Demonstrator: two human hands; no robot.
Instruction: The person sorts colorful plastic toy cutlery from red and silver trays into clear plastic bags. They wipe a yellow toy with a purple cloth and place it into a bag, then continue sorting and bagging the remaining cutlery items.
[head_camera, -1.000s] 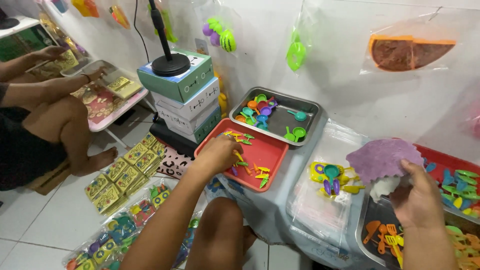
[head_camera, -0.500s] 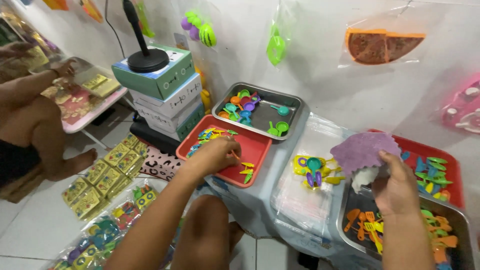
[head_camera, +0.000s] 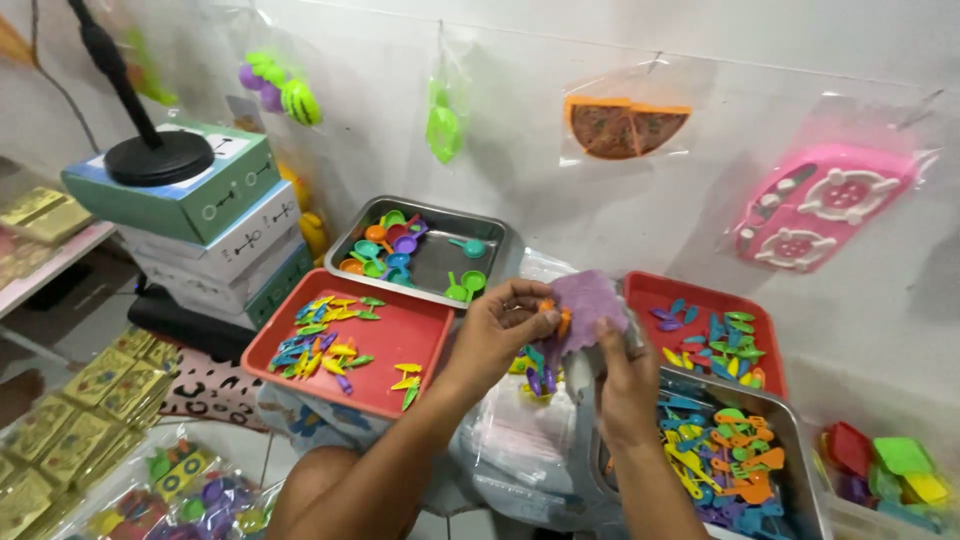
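Pinching a flat, scalloped purple plate between left hand and right hand.

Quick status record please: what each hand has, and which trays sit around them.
left hand: pinches small orange toy pieces against the purple piece
right hand: holds the purple piece from below
red tray, left: small yellow, green, blue and purple toy utensils, mostly at its left end
steel tray, back: coloured toy spoons and cups
red tray, right: scattered small utensils
steel tray, front right: pile of mixed utensils
wall: bagged toys hanging
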